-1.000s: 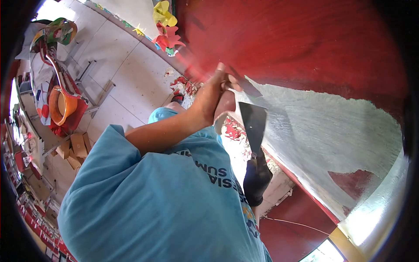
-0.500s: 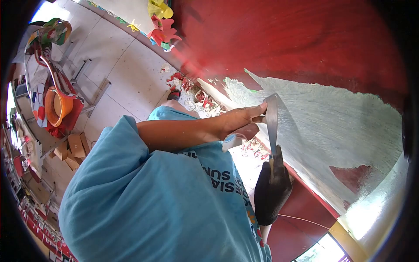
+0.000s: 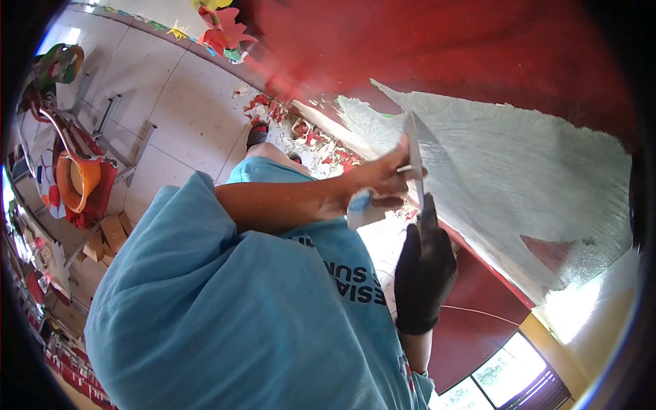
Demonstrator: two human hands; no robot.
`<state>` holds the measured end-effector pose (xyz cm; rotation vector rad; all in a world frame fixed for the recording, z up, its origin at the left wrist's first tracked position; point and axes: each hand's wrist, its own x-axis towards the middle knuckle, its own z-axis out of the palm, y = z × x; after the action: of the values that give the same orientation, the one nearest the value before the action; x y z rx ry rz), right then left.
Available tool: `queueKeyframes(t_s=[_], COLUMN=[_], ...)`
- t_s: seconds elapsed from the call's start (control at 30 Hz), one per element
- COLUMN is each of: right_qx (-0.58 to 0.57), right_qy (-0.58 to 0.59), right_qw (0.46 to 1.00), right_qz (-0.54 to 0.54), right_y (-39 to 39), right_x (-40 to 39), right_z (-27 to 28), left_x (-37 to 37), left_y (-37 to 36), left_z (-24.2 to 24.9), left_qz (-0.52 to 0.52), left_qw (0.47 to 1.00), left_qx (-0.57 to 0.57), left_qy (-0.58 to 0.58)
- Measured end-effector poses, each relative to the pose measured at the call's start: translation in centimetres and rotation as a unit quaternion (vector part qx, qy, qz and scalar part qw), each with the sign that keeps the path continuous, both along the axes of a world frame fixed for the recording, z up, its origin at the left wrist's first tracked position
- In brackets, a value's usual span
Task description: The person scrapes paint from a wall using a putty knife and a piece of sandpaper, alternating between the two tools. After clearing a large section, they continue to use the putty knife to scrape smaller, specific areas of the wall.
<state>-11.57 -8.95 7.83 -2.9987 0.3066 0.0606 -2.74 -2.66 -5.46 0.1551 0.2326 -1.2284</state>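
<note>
My left hand (image 3: 379, 176), bare, has its thumb at the blade of a broad-bladed metal knife (image 3: 415, 147). Its fingers are curled and partly blurred. A white-and-blue piece (image 3: 361, 205) sticks out from the underside of this hand; its kind cannot be made out. My right hand (image 3: 425, 273), in a dark glove, is closed around the knife's handle end, with the blade pointing up and away from it. Both hands are in front of the red wall (image 3: 437, 48), beside a large pale stripped patch (image 3: 506, 164).
Red and white paint flakes (image 3: 321, 143) litter the floor along the wall's foot, near my feet. An orange, ring-shaped object (image 3: 76, 181) and cardboard boxes (image 3: 113, 232) stand at the left. Paper flowers (image 3: 222, 31) hang at the top. A window (image 3: 509, 369) is lower right.
The knife has shifted up and slightly left in view, and its blade is turned more edge-on. My left hand has risen with it, its fingers now more spread, and the white-and-blue piece is tilted differently.
</note>
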Motion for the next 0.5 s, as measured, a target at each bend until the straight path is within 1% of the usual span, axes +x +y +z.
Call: queueKeyframes(t_s=[0.03, 0.07, 0.13, 0.2, 0.23, 0.27, 0.33, 0.37, 0.4, 0.47, 0.5], right_qx=[-0.038, -0.046, -0.030, -0.005, -0.001, 0.001, -0.028, -0.052, -0.046, -0.023, -0.030], right_qy=[0.044, 0.054, 0.110, 0.091, 0.070, 0.074, 0.109, 0.085, 0.078, 0.093, 0.091], right_qw=[0.998, 0.996, 0.989, 0.995, 0.997, 0.996, 0.992, 0.994, 0.994, 0.992, 0.994], right_qz=[-0.028, -0.047, -0.089, -0.049, -0.039, -0.046, -0.057, -0.046, -0.064, -0.085, -0.056], right_y=[0.5, 0.5, 1.4, 1.5, 1.5, 1.5, 1.6, 1.3, 1.1, 1.0, 1.2], right_x=[0.0, -0.3, 1.0, 1.7, 1.4, 1.0, 0.7, 0.1, 0.0, 0.8, 1.3], right_z=[1.3, 1.6, 2.5, 1.6, 1.1, 1.2, 1.4, 1.6, 1.8, 1.6, 1.2], left_x=[0.2, -0.3, -0.5, -0.1, 0.0, -0.5, -1.0, -1.2, -0.7, -1.0, -0.7], left_y=[0.2, 0.0, -0.4, 0.2, 0.0, -0.1, -0.1, -0.6, -0.4, -1.1, -0.7], left_z=[0.8, 2.4, 0.7, -0.6, -0.2, -0.3, -0.4, -0.6, 1.2, -0.2, 0.4], left_qz=[-0.067, -0.054, -0.024, 0.020, 0.032, 0.025, -0.007, -0.028, -0.024, -0.026, 0.003], left_qw=[0.997, 0.998, 0.999, 0.998, 0.999, 0.999, 0.999, 0.998, 0.997, 0.999, 0.997], left_qx=[-0.037, 0.017, -0.036, -0.019, 0.010, 0.011, -0.011, -0.050, -0.070, 0.037, 0.072], left_qy=[-0.017, 0.015, -0.030, -0.062, -0.028, -0.024, -0.037, -0.041, -0.020, -0.016, 0.006])
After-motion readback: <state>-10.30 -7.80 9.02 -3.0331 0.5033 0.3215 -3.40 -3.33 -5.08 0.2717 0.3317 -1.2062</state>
